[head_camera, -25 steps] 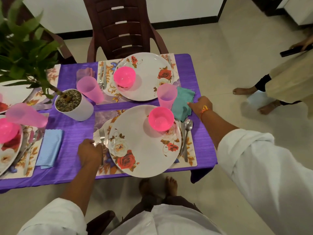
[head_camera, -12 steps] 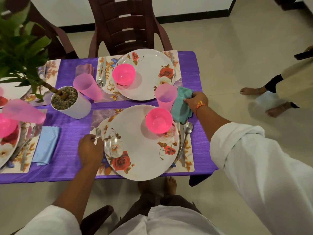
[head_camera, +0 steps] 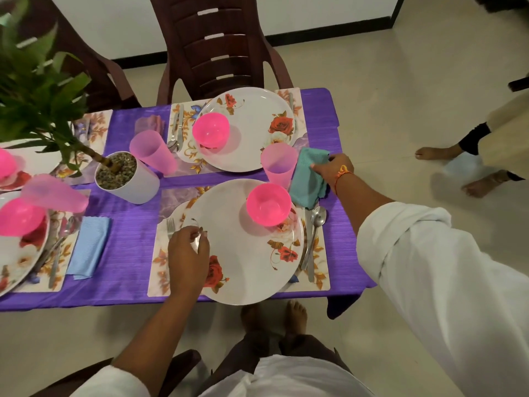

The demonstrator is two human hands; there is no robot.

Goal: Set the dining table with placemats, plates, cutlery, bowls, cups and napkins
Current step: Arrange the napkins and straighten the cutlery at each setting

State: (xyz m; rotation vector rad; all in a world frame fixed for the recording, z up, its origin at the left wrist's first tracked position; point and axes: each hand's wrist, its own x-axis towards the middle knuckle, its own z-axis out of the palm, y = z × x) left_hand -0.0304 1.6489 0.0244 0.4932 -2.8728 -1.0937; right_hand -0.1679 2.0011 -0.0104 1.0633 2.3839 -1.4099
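Finishing the nearest setting: pinching the napkin with the right hand, just beyond the plate on its right; curling the left hand over its left rim, apparently gripping; next calling for laying the napkin flat.

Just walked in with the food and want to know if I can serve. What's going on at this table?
A person is finishing the near place setting. Their left hand grips the left rim of the near plate, which carries a pink bowl. Their right hand pinches the teal napkin beside the pink cup. The fork and spoon already flank the plate on the placemat.
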